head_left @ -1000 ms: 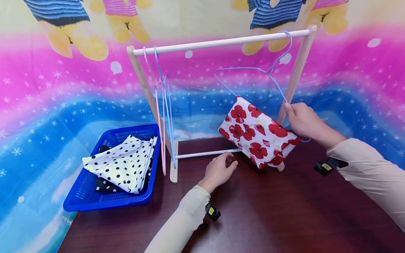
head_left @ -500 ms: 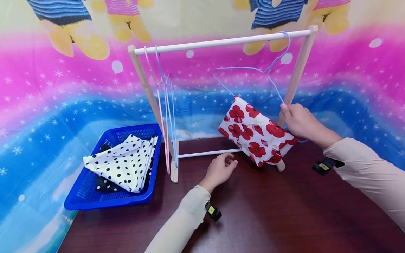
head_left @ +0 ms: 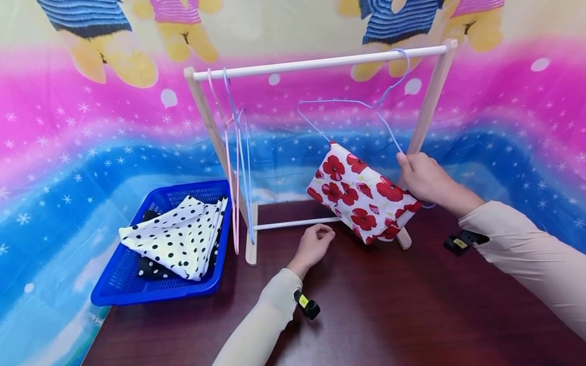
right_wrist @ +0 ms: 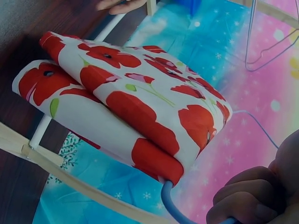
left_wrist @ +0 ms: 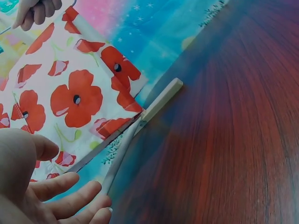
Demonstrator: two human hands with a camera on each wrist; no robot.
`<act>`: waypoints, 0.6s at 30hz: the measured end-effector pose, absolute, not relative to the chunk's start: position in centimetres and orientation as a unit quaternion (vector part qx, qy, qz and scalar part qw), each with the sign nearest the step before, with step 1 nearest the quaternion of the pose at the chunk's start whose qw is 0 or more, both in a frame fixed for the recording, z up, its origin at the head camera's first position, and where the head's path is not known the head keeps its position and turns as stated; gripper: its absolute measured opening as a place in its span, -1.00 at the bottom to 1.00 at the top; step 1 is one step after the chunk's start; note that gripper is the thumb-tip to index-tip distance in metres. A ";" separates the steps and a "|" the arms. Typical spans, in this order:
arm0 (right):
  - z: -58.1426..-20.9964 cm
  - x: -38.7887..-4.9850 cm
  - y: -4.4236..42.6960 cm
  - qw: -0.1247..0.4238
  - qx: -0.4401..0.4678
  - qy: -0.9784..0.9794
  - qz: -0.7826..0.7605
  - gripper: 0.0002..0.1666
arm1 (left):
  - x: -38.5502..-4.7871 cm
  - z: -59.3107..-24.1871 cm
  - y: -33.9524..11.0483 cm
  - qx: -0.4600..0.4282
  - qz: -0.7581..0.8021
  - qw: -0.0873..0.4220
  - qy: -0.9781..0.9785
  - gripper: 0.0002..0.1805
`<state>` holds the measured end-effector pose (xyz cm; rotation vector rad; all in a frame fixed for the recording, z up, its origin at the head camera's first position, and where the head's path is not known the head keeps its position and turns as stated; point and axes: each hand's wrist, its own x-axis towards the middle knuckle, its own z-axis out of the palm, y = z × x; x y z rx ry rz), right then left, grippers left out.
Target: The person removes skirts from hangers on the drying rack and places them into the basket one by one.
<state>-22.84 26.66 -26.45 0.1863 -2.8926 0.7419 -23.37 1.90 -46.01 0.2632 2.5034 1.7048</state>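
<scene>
A folded white cloth with red flowers (head_left: pixel 361 195) hangs over the lower bar of a blue hanger (head_left: pixel 339 101), tilted down to the right. The hanger's hook sits over the top rail of a small wooden rack (head_left: pixel 320 63). My right hand (head_left: pixel 426 178) grips the hanger's right side, just above the cloth. The right wrist view shows its curled fingers (right_wrist: pixel 243 196) on the wire. My left hand (head_left: pixel 313 249) is low beside the cloth, in front of the rack's lower bar, holding nothing; its fingers are loosely bent in the left wrist view.
A blue basket (head_left: pixel 155 295) at the left holds a white cloth with black dots (head_left: pixel 183 239) over a black dotted one (head_left: pixel 155 268). Pink (head_left: pixel 233 203) and blue hangers (head_left: pixel 249 188) hang at the rack's left end. A dark wooden table (head_left: pixel 389 305) lies below; a patterned backdrop stands behind.
My right hand has moved left, sliding the blue hanger and flowered cloth leftward along the rail. My left hand has drawn slightly left.
</scene>
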 end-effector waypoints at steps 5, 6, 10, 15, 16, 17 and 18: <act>-26.4 -22.8 26.2 0.075 0.063 -0.963 0.250 -0.33 | -23.6 -46.2 2.2 0.052 0.619 0.071 0.781 -0.78; -26.4 -22.7 26.1 0.073 0.062 -0.963 0.251 -0.33 | -23.7 -46.2 2.2 0.043 0.630 0.076 0.772 -0.77; -26.3 -22.7 25.9 0.066 0.061 -0.963 0.253 -0.33 | -23.6 -46.0 2.4 0.013 0.655 0.100 0.749 -0.73; -26.3 -22.7 25.5 0.064 0.065 -0.963 0.254 -0.33 | -23.6 -45.8 2.6 -0.015 0.687 0.141 0.712 -0.58; -26.3 -22.7 25.4 0.065 0.066 -0.963 0.254 -0.34 | -23.6 -45.8 2.6 -0.020 0.694 0.149 0.704 -0.55; -26.3 -22.7 25.3 0.065 0.067 -0.963 0.254 -0.34 | -23.6 -45.8 2.6 -0.025 0.699 0.156 0.697 -0.51; -26.3 -22.7 25.3 0.065 0.068 -0.962 0.256 -0.34 | -23.7 -45.8 2.7 -0.029 0.705 0.164 0.690 -0.49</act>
